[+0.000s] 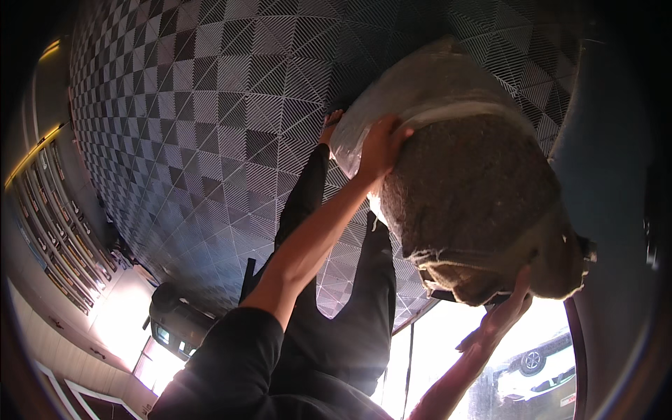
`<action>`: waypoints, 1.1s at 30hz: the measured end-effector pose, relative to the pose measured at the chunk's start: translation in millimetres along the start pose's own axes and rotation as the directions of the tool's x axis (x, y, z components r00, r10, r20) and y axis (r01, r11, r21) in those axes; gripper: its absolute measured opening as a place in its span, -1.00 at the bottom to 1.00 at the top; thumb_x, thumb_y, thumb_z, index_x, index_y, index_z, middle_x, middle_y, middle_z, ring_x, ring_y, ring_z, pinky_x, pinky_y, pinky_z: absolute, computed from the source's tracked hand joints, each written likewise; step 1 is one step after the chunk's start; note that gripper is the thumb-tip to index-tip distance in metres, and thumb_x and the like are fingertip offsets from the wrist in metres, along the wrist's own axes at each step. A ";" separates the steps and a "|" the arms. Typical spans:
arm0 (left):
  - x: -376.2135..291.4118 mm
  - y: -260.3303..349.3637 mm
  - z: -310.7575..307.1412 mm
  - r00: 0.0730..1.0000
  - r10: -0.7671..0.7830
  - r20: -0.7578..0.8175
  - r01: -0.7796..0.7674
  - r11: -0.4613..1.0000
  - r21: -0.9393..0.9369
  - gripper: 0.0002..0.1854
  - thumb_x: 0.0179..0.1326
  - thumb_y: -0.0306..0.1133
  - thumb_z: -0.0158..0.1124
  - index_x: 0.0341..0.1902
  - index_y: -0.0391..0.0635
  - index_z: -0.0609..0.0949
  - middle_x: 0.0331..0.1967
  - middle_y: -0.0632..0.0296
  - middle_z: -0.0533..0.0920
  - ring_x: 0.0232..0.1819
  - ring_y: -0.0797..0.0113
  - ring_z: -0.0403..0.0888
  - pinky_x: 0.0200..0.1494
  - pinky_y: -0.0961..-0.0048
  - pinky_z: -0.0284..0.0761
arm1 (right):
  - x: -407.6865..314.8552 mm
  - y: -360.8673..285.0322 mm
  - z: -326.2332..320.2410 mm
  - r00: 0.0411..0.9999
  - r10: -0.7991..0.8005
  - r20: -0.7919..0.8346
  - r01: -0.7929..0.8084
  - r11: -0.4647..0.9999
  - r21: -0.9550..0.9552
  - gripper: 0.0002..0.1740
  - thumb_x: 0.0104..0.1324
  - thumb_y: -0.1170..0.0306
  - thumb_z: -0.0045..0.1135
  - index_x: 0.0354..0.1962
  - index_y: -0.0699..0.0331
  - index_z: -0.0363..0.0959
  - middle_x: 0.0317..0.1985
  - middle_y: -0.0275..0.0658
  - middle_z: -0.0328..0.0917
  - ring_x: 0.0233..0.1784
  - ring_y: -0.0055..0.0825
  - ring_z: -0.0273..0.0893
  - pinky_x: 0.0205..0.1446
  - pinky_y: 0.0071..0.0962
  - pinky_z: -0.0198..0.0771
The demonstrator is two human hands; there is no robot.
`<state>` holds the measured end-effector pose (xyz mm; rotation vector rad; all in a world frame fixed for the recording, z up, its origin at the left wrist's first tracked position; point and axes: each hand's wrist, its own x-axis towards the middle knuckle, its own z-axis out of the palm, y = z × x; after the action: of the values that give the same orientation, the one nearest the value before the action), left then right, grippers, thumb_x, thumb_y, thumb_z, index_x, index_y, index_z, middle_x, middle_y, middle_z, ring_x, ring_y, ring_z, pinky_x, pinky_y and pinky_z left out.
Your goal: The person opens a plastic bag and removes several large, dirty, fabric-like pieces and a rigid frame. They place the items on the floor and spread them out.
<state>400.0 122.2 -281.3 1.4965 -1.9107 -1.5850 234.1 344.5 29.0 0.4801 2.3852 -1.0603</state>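
A bulky piece of dark felt-like material [472, 178], with a pale, shiny covering [415, 86] over its upper part, is held in front of me above the floor. My left hand [382, 147] grips its left side where the pale covering meets the felt, thumb lying toward the dark surface. Along the ragged, folded lower edge [457, 286], my right hand [504, 311] holds on near the right corner. Some of the right fingers are hidden by the piece. A small dark fitting [588, 249] sticks out at the right end.
Ribbed interlocking floor tiles [220, 115] spread around my legs [336, 341]. A smooth dark surface [604, 173] rises close on the right. Behind me are a dark vehicle [181, 320], a wall rack of long rolls [63, 226] and, through bright glass, a white car [541, 380].
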 end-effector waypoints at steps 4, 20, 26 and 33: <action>-127.6 -4.8 -9.9 0.947 -0.225 -0.228 0.226 0.974 -0.023 -0.60 0.59 -0.16 0.26 0.18 -0.27 0.53 0.11 -0.05 0.62 0.20 0.06 0.59 0.21 0.12 0.49 | 1.9 -27.8 14.7 0.978 -0.053 0.199 0.090 0.979 -0.182 -0.19 0.34 -0.01 0.48 0.26 0.46 0.48 0.13 -0.11 0.62 0.07 -0.38 0.61 0.14 -0.32 0.52; -89.3 -183.0 28.9 0.874 -0.422 -0.240 0.451 0.890 0.075 -0.65 0.56 -0.14 0.22 0.18 -0.14 0.67 -0.13 -0.14 0.76 -0.07 -0.18 0.76 -0.03 -0.03 0.65 | 9.1 6.1 9.1 0.940 -0.185 0.285 0.266 0.923 -0.277 -0.08 0.04 0.49 0.63 0.35 0.43 0.37 0.22 -0.14 0.54 0.24 -0.32 0.52 0.45 -0.28 0.38; -90.9 -187.0 -77.1 0.517 -0.574 0.635 0.747 0.665 -0.007 -0.26 0.31 -0.13 0.56 0.51 0.02 0.49 0.56 0.03 0.43 0.65 0.06 0.31 0.47 -0.13 0.47 | 23.7 16.2 -7.8 0.974 -0.174 0.148 0.206 0.948 -0.241 -0.13 0.18 0.43 0.52 0.41 0.38 0.32 0.31 -0.13 0.50 0.33 -0.28 0.47 0.51 -0.24 0.32; 14.7 -264.2 -74.1 0.943 -0.324 0.069 0.316 0.942 0.112 -0.66 0.47 -0.25 0.26 0.12 -0.26 0.65 -0.08 0.00 0.75 0.01 0.05 0.76 0.11 0.22 0.64 | 33.1 133.0 -84.1 0.973 -0.135 -0.185 0.133 0.991 -0.022 -0.18 0.30 0.38 0.43 0.46 0.35 0.28 0.37 -0.12 0.46 0.40 -0.26 0.42 0.56 -0.21 0.26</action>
<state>588.8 97.2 -479.4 1.8915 -1.8907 -1.7334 248.5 497.2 -19.1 0.4372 2.6182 -1.1041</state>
